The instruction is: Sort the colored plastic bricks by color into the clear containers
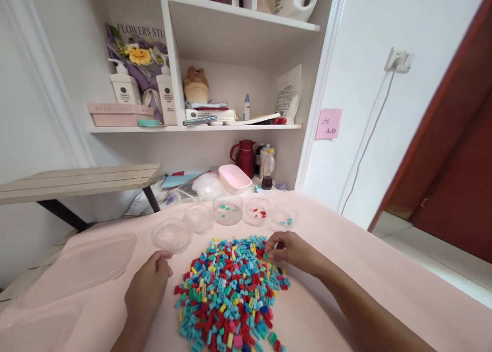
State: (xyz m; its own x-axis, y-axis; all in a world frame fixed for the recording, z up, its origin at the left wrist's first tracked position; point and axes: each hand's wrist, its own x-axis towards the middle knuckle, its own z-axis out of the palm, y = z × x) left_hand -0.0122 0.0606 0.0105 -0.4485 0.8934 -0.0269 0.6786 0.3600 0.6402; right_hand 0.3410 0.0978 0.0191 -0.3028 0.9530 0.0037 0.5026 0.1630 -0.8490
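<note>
A wide heap of small toy building bricks (226,295), mostly light blue and red with some yellow, green and pink, lies on the pink-covered table. At the heap's upper right edge, my right hand (290,249) pinches what looks like a small green brick (265,255) between thumb and fingertips. My left hand (149,283) rests on the table just left of the heap, its fingers curled, with nothing visible in them. Behind the heap, clear dishes hold sorted bricks: green in the round dish (228,218), red in another dish (257,220), light blue in the rightmost dish (289,226).
Two more clear dishes, the nearer one (171,234) and the other (198,226), stand at the back left. A large clear container (96,260) lies on the left. Farther back are a pink basket (235,177), a red jug (245,160) and a bottle (268,170).
</note>
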